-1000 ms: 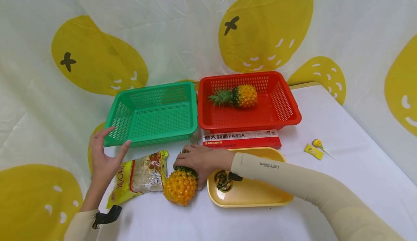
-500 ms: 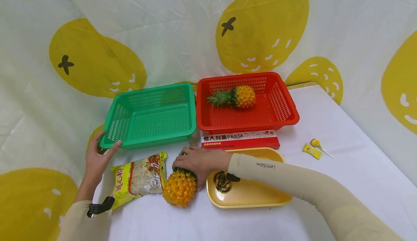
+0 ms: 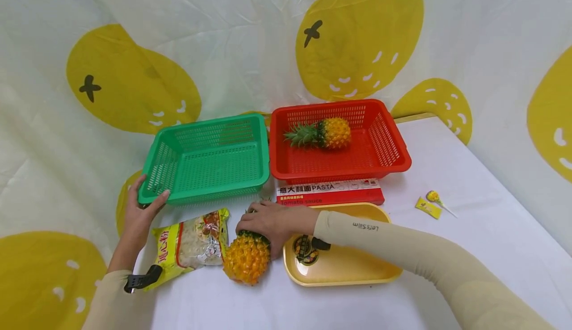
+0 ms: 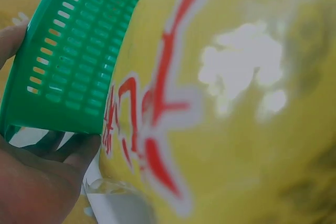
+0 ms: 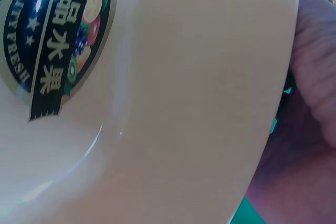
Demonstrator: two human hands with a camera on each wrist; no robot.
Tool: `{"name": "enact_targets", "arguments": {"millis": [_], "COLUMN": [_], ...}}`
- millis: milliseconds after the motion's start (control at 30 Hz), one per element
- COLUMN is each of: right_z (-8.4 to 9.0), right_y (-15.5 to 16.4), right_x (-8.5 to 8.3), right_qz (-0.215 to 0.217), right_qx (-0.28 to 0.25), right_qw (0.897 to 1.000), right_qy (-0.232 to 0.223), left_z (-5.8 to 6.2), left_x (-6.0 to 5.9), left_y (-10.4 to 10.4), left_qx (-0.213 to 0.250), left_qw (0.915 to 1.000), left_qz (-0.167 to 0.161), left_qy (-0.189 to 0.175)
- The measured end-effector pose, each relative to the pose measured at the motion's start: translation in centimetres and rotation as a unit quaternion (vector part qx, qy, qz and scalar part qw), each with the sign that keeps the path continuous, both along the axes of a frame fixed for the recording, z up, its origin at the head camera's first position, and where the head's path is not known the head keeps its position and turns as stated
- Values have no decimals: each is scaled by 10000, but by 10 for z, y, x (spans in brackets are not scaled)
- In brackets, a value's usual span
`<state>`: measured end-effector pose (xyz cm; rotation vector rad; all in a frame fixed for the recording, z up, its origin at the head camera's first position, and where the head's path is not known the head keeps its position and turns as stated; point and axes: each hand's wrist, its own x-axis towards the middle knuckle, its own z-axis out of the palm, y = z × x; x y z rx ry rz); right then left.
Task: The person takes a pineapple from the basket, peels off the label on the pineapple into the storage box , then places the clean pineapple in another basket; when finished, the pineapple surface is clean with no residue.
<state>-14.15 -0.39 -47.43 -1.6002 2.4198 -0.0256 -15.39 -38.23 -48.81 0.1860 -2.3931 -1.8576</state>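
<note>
"PASTA" on red box [image 3: 329, 191], "QUALITY FRESH" on tray sticker [image 5: 50, 40]

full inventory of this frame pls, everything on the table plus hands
Green basket: 1, green, back left of table, nothing in it.
Red basket: 1, red, back centre, beside the green one.
Pineapple in basket: 1, orange with green leaves, lying in the red basket.
Pineapple on table: 1, orange, front centre.
Pasta box: 1, red and white, in front of the red basket.
Tray: 1, pale yellow with round sticker, front centre-right.
Snack bag: 1, yellow and clear, front left.
Lollipop: 1, yellow, right side.
Small packet: 1, yellow, by the lollipop.
Left hand: grips the green basket's near left corner.
Right hand: holds the table pineapple's leafy top.
</note>
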Motion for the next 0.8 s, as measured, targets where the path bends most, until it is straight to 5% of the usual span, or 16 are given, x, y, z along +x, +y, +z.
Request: {"name": "enact_targets", "arguments": {"millis": [800], "right_z": [22], "right_y": [2], "right_x": [2], "right_qz": [18], "right_qx": [-454], "right_qw": [9989], "right_qy": [115], "left_z": [-2], "left_x": [1], "left_y": [2], "left_qx": [-157], "left_qw": [9998], "left_qz": [118], "left_qy": [30]}}
